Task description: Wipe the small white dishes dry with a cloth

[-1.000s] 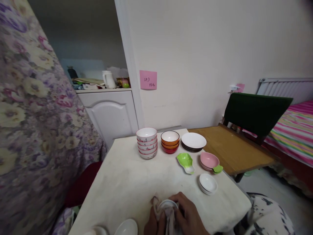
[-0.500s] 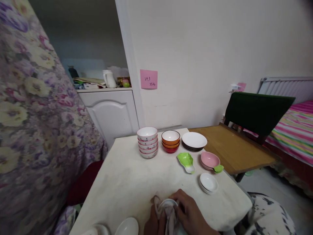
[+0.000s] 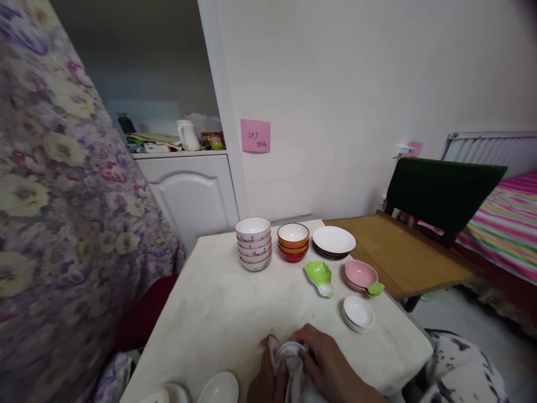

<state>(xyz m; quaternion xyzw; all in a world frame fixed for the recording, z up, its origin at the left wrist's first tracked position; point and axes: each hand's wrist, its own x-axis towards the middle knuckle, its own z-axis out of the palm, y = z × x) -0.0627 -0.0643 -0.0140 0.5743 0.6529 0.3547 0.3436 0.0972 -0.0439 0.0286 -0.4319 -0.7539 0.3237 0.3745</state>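
Note:
Close to the table's front edge, my right hand [image 3: 325, 355] grips the rim of a small white dish [image 3: 291, 348] with thumb and fingers. My left hand [image 3: 267, 380] is closed on a greyish-pink cloth [image 3: 295, 372], which is bunched over the dish and covers much of it. A white oval dish [image 3: 218, 388] lies to the left of my hands. To the right stands a short stack of small white dishes [image 3: 358, 313]. Most of my left hand's fingers are hidden by the cloth and the lower frame edge.
On the white-covered table [image 3: 226, 313] stand flower-patterned bowls [image 3: 254, 246], orange and red bowls [image 3: 292, 243], plates [image 3: 333, 240], a green leaf-shaped dish [image 3: 319, 277] and pink bowls [image 3: 361, 275]. More white dishes [image 3: 172, 393] lie front left. A wooden chair [image 3: 394, 252] adjoins the table's right side.
Both hands stay over the small dish with the cloth. The cloth and dish have shifted very slightly; the other dishes stand where they were.

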